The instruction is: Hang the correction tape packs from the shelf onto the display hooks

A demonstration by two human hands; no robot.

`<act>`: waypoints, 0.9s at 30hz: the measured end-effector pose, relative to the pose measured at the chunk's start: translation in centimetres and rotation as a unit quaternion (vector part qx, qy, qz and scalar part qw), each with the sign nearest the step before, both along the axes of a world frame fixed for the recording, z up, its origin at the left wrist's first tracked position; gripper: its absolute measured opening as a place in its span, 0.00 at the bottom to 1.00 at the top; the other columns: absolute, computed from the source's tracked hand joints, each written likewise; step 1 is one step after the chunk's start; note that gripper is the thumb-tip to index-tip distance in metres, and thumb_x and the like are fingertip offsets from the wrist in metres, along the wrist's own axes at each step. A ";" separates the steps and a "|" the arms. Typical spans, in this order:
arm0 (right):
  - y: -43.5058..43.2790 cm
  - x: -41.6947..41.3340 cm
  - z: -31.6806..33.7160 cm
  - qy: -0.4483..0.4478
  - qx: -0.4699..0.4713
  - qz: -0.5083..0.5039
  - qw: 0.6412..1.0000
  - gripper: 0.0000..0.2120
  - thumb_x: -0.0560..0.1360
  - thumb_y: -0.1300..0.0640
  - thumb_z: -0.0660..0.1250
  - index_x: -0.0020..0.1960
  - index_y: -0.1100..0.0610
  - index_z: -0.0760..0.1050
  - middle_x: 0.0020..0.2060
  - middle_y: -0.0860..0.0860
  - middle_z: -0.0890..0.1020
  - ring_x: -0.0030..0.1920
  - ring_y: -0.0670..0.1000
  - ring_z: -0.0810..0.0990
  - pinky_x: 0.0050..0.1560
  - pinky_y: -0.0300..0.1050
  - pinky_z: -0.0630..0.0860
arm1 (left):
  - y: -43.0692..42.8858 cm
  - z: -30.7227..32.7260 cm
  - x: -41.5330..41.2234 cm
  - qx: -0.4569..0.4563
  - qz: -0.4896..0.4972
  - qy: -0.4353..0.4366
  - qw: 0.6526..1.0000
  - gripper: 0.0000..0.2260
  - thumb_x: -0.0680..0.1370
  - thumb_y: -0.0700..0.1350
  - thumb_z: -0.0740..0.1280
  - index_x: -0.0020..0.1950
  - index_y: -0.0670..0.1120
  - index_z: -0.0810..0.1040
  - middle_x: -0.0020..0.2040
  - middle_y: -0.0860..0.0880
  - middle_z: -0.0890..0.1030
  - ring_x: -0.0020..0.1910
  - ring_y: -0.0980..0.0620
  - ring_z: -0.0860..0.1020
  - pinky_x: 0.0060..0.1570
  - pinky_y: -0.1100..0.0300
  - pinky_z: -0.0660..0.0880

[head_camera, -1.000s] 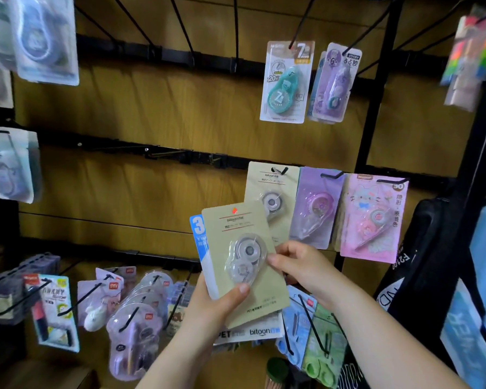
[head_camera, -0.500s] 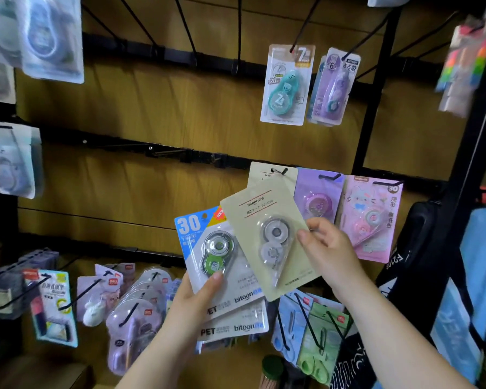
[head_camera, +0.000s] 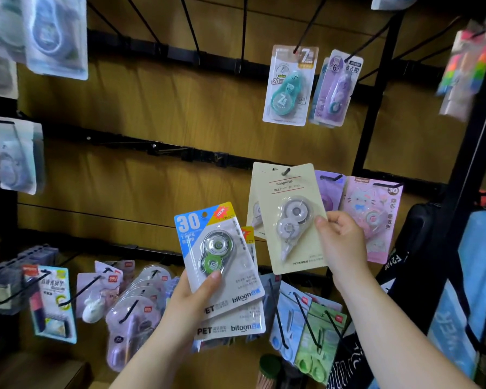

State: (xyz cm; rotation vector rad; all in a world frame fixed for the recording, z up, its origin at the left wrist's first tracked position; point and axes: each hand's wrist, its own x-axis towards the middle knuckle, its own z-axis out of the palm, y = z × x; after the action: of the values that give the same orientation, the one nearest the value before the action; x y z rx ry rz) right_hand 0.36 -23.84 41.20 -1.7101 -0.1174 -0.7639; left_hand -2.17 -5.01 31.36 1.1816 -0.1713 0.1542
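Note:
My right hand [head_camera: 340, 242] pinches a beige correction tape pack [head_camera: 292, 220] by its right edge. The pack's top hole sits over the tip of a black display hook [head_camera: 286, 172], in front of another beige pack [head_camera: 254, 203] hanging there. My left hand [head_camera: 192, 301] grips a stack of blue-and-white "30" correction tape packs [head_camera: 222, 259], thumb on the front pack's green wheel, held lower left of the hook.
Purple [head_camera: 327, 192] and pink [head_camera: 373, 217] tape packs hang right of the beige ones. Teal [head_camera: 288, 85] and lilac [head_camera: 335, 88] packs hang on the upper row. Several bare black hooks [head_camera: 191, 26] jut from the wooden panel. More packs [head_camera: 135, 304] crowd the bottom row. A black frame post [head_camera: 382, 88] stands right.
My right hand lifted the beige pack off the left hand's stack and carried it up and right onto the hook tip. The blue "30" pack is now exposed on top of the stack.

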 end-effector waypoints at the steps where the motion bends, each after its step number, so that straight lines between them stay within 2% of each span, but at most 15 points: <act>1: 0.1 0.2 0.0 0.006 0.004 -0.004 1.000 0.12 0.77 0.61 0.60 0.36 0.52 0.68 0.32 0.48 0.75 0.31 0.47 0.71 0.24 0.30 0.68 | 0.0 0.0 0.0 0.001 0.000 -0.002 1.000 0.08 0.75 0.45 0.63 0.53 0.52 0.73 0.37 0.50 0.85 0.32 0.53 0.84 0.27 0.60 0.78; 6: 1.0 2.1 0.7 0.051 -0.033 -0.039 0.997 0.13 0.77 0.59 0.60 0.34 0.53 0.66 0.31 0.50 0.72 0.32 0.50 0.71 0.29 0.40 0.67 | 0.3 0.0 -0.2 0.005 -0.011 -0.011 1.000 0.13 0.73 0.46 0.64 0.57 0.50 0.73 0.40 0.49 0.85 0.36 0.50 0.84 0.29 0.59 0.79; 9: 1.7 3.5 1.3 0.065 -0.036 -0.059 0.996 0.13 0.77 0.60 0.59 0.34 0.55 0.66 0.30 0.50 0.70 0.33 0.51 0.70 0.29 0.39 0.64 | 0.5 0.0 -0.2 0.010 -0.011 -0.016 1.000 0.14 0.73 0.47 0.65 0.58 0.49 0.73 0.41 0.49 0.85 0.35 0.52 0.84 0.29 0.60 0.78; 12: 2.6 4.3 1.6 0.075 -0.080 -0.088 0.990 0.16 0.77 0.60 0.58 0.31 0.53 0.62 0.29 0.49 0.67 0.30 0.48 0.65 0.28 0.39 0.59 | 0.9 0.0 -0.3 0.015 -0.007 -0.018 1.000 0.17 0.69 0.49 0.71 0.56 0.50 0.74 0.39 0.50 0.85 0.36 0.52 0.84 0.29 0.60 0.78; 15: 3.0 4.8 1.5 0.094 -0.058 -0.079 0.991 0.20 0.77 0.61 0.59 0.28 0.55 0.59 0.26 0.50 0.63 0.27 0.49 0.61 0.27 0.41 0.57 | 1.5 -0.3 -0.1 0.011 0.002 -0.015 1.000 0.12 0.72 0.48 0.68 0.55 0.51 0.74 0.40 0.49 0.85 0.38 0.50 0.84 0.30 0.59 0.78; 17: 3.1 5.1 1.2 0.102 -0.042 -0.065 0.992 0.19 0.77 0.62 0.59 0.28 0.56 0.60 0.26 0.51 0.62 0.27 0.49 0.61 0.28 0.41 0.58 | 1.9 -0.4 0.1 0.015 0.006 -0.014 1.000 0.13 0.72 0.50 0.67 0.56 0.52 0.74 0.43 0.49 0.85 0.41 0.48 0.84 0.33 0.57 0.79; 19: 3.5 4.8 0.8 0.093 -0.032 -0.053 0.994 0.12 0.76 0.63 0.58 0.35 0.57 0.65 0.30 0.51 0.65 0.32 0.50 0.65 0.31 0.40 0.61 | 2.1 -0.5 0.2 0.026 0.009 -0.018 0.999 0.18 0.69 0.53 0.70 0.57 0.52 0.74 0.44 0.48 0.85 0.42 0.47 0.84 0.35 0.56 0.79; 20: 3.8 4.3 0.7 0.085 -0.010 -0.045 0.995 0.04 0.76 0.63 0.58 0.43 0.56 0.68 0.35 0.50 0.69 0.38 0.50 0.69 0.34 0.40 0.64 | 2.1 -0.5 0.2 0.026 0.012 -0.017 0.999 0.18 0.69 0.53 0.69 0.57 0.52 0.74 0.44 0.48 0.85 0.42 0.47 0.84 0.35 0.56 0.79; 22: 4.0 3.3 0.0 0.055 -0.003 -0.039 0.998 0.12 0.76 0.63 0.59 0.60 0.57 0.67 0.49 0.49 0.72 0.50 0.47 0.69 0.37 0.36 0.66 | 2.1 -0.6 0.4 0.022 0.016 -0.015 1.000 0.12 0.73 0.50 0.65 0.56 0.52 0.74 0.42 0.49 0.85 0.40 0.49 0.84 0.33 0.58 0.79; 24: 4.3 2.1 -0.9 -0.022 -0.074 -0.048 0.996 0.13 0.76 0.62 0.60 0.60 0.57 0.69 0.53 0.47 0.70 0.54 0.44 0.67 0.42 0.31 0.67 | 1.9 -0.5 0.4 0.018 0.012 -0.013 1.000 0.09 0.75 0.47 0.63 0.54 0.53 0.74 0.40 0.50 0.86 0.38 0.51 0.84 0.30 0.60 0.79; 26: 4.9 0.9 -1.7 -0.079 -0.190 -0.029 0.978 0.07 0.75 0.61 0.62 0.53 0.55 0.74 0.49 0.47 0.73 0.53 0.44 0.68 0.49 0.31 0.67 | 1.6 -0.4 0.3 0.020 0.008 -0.016 1.000 0.09 0.75 0.46 0.63 0.54 0.52 0.74 0.38 0.51 0.86 0.36 0.52 0.84 0.29 0.61 0.78; 27: 5.3 0.7 -2.1 -0.078 -0.243 -0.012 0.967 0.06 0.75 0.60 0.63 0.51 0.56 0.76 0.47 0.47 0.73 0.53 0.45 0.68 0.49 0.28 0.65 | 1.4 -0.3 0.2 0.020 0.006 -0.018 1.000 0.09 0.75 0.45 0.63 0.54 0.51 0.75 0.38 0.51 0.85 0.35 0.53 0.84 0.29 0.62 0.78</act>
State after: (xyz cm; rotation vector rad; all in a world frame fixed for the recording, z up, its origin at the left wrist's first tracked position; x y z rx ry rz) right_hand 1.03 -18.57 39.12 -2.1128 -0.4216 -0.9407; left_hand -1.94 -3.60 31.06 1.2214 -0.1992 0.1839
